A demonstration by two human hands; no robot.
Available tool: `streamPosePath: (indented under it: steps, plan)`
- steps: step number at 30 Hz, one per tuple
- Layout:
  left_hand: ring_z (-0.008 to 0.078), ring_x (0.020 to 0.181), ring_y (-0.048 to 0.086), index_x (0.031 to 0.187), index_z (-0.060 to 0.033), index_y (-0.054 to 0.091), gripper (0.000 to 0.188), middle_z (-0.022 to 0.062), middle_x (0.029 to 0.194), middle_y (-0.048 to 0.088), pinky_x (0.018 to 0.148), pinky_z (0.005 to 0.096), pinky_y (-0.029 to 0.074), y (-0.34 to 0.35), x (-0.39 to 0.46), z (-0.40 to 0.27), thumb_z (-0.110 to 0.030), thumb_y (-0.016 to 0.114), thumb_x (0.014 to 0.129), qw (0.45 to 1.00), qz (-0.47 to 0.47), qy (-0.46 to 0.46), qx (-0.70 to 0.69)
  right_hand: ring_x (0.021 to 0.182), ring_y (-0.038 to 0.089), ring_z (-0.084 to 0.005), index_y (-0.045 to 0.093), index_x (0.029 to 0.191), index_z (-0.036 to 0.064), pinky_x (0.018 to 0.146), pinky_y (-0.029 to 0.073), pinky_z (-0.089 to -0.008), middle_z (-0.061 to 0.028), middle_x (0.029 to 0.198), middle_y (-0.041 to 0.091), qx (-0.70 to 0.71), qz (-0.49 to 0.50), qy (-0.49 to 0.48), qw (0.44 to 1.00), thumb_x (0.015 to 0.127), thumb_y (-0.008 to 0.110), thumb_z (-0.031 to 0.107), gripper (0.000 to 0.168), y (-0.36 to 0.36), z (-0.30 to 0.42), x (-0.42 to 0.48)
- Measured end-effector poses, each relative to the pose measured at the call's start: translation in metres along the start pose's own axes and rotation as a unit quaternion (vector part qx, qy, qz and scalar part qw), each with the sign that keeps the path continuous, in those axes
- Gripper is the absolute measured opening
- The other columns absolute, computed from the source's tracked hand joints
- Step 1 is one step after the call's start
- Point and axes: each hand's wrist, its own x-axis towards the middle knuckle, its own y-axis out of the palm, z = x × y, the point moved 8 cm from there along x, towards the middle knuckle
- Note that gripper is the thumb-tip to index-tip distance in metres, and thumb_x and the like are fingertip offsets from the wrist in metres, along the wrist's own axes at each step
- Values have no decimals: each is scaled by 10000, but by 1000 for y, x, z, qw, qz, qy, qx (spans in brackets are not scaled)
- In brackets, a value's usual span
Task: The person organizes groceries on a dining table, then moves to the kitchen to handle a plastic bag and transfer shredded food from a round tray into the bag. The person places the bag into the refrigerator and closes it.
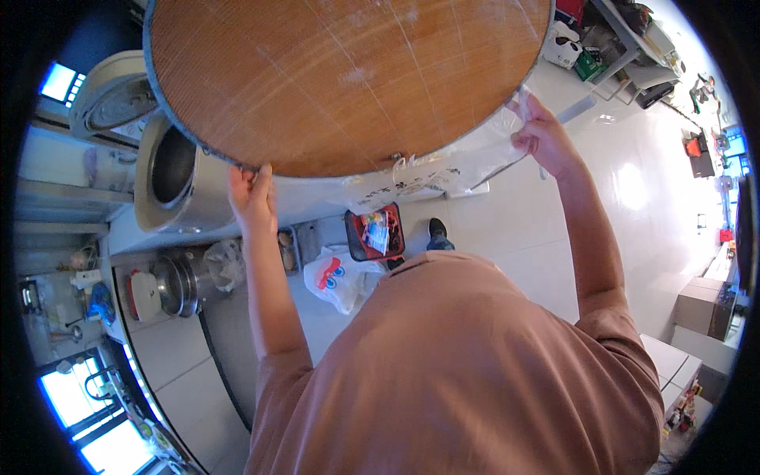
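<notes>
A large round wooden board [350, 89], with a grey rim and pale scratches and smears across its face, is raised in front of me. Its top runs out of the picture. My left hand [252, 196] grips the lower left rim between thumb and fingers. At the right rim my right hand [537, 136] pinches a translucent white plastic bag [404, 181] that bears dark writing. The bag stretches along the board's lower right edge; whether my right fingers also touch the rim cannot be made out.
An open pot-like appliance [172, 172] stands left of the board, its round lid [116, 95] raised. Below sit a black-and-red bin [374, 231] and a white plastic bag [338, 279] on the floor. Metal bowls [175, 285] lie left; a table [629, 35] is upper right.
</notes>
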Motion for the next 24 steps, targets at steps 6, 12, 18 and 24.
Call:
streamPosePath:
  steps: [6,12,18,24]
  plan:
    - [7,461,342,1090,-77,444,343,-10,813,510,367,155,234,1,20,1,14,566,782,999,22,36,-3,630,501,-105,296,1328,124,588,437,-215,-104,1323,350,-14,-26,-8,1000,661,374,-62,697,1,7,-6]
    - [9,461,357,1108,-73,441,361,-11,845,518,350,148,221,4,3,-1,25,558,780,1000,-12,22,10,571,494,-99,229,1366,137,572,428,-214,-111,1338,333,-29,-30,-5,999,650,355,-71,756,0,11,-6]
    - [11,449,374,1072,-79,469,333,-26,767,522,344,159,240,-2,7,17,-29,604,772,999,-15,-24,30,551,487,-103,263,1346,138,516,405,-205,-103,1304,377,-31,-58,-29,997,635,378,-74,750,-15,1,-9]
    - [18,457,376,1088,-73,467,332,-27,765,522,363,164,247,3,7,17,-38,589,781,999,-21,14,21,551,495,-102,284,1336,154,514,414,-209,-107,1280,404,3,-60,-19,998,651,380,-72,728,-5,12,-10]
